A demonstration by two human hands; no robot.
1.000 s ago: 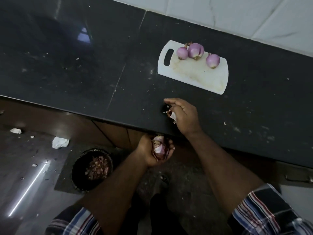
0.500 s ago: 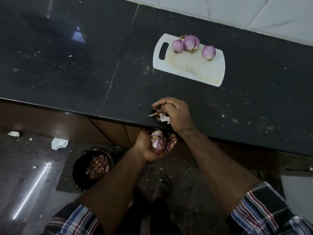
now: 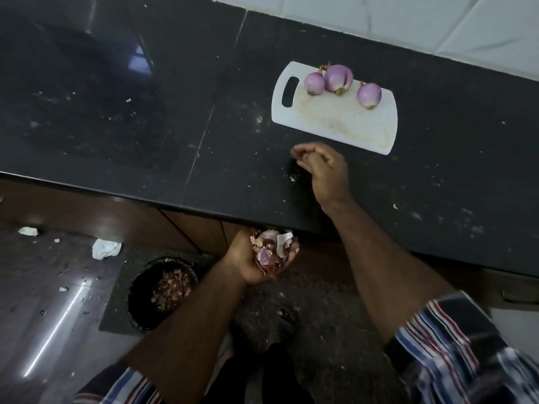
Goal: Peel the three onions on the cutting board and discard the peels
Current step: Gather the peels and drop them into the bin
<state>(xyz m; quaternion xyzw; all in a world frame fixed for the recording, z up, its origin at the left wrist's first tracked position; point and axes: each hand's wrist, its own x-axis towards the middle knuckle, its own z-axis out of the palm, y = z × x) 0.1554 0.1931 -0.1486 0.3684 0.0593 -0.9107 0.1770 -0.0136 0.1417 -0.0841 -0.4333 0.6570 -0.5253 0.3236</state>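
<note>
Three peeled purple onions (image 3: 338,78) lie along the far edge of the white cutting board (image 3: 332,123). My left hand (image 3: 256,259) is cupped just below the counter's front edge and holds a pile of onion peels (image 3: 269,249). My right hand (image 3: 323,167) hovers over the black counter in front of the board, fingers curled with the tips pinched together; whether a scrap is between them cannot be seen. A few small peel scraps (image 3: 292,178) lie on the counter left of that hand.
A black bin (image 3: 140,290) holding onion peels stands on a dark mat on the floor, lower left. Crumpled white scraps (image 3: 105,248) lie on the floor near it. A white tiled wall (image 3: 437,21) runs behind the black counter (image 3: 145,112).
My right hand has dropped its white peel piece into the left hand's pile and moved back up onto the counter. My left hand stayed below the counter edge.
</note>
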